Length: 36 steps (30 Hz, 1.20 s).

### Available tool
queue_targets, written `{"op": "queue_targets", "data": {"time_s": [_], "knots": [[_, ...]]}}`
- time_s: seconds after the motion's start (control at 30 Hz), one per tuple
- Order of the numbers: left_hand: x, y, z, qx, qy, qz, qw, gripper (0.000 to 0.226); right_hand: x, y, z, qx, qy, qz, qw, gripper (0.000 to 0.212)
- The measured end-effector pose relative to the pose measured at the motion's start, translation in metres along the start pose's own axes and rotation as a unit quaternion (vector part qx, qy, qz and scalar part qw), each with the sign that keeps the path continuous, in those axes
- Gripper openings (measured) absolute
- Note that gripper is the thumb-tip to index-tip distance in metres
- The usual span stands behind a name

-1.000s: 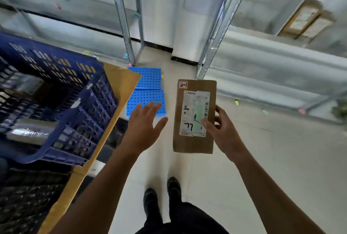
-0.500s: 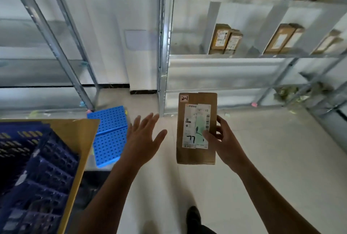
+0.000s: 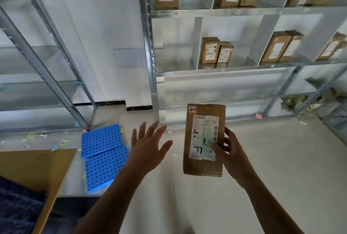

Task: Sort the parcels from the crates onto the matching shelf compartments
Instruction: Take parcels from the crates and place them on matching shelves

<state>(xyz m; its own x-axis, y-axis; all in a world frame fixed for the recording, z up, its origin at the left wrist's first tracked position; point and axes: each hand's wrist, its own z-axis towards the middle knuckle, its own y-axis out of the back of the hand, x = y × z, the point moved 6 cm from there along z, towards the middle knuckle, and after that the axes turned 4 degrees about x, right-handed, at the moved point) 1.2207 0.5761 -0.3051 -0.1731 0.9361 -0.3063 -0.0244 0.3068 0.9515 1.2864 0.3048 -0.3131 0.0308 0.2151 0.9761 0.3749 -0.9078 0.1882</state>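
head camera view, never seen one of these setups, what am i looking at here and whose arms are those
No machine here: a person wears one camera on the head, looking forward and down, so the two bare arms are their own. The right hand grips a flat brown cardboard parcel with a white shipping label and a small tag handwritten 2-1. The left hand is open and holds nothing. Ahead stands a grey metal shelf rack split into compartments, several holding similar brown boxes. On the pale floor lie two blue perforated plastic panels; a dark blue crate shows at lower left.
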Motion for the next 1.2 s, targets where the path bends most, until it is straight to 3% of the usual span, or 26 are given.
{"op": "queue_targets", "data": {"time_s": [0.33, 0.8, 1.03, 1.2], "knots": [[-0.019, -0.005, 0.091, -0.001, 0.024, 0.004, 1.000, 0.069, -0.005, 0.031, 0.106, 0.034, -0.001, 0.002, 0.999, 0.069], [0.076, 0.014, 0.290, -0.020, 0.035, -0.056, 0.998, 0.069, 0.025, -0.024, 0.321, 0.048, -0.003, -0.043, 0.998, 0.062], [0.111, 0.005, 0.369, 0.008, 0.031, -0.077, 0.997, 0.072, 0.025, -0.036, 0.390, -0.010, -0.028, -0.025, 0.999, 0.069], [0.121, -0.017, 0.411, 0.017, 0.037, -0.079, 0.996, 0.073, 0.008, -0.034, 0.446, -0.008, -0.044, -0.024, 0.999, 0.072]]}}
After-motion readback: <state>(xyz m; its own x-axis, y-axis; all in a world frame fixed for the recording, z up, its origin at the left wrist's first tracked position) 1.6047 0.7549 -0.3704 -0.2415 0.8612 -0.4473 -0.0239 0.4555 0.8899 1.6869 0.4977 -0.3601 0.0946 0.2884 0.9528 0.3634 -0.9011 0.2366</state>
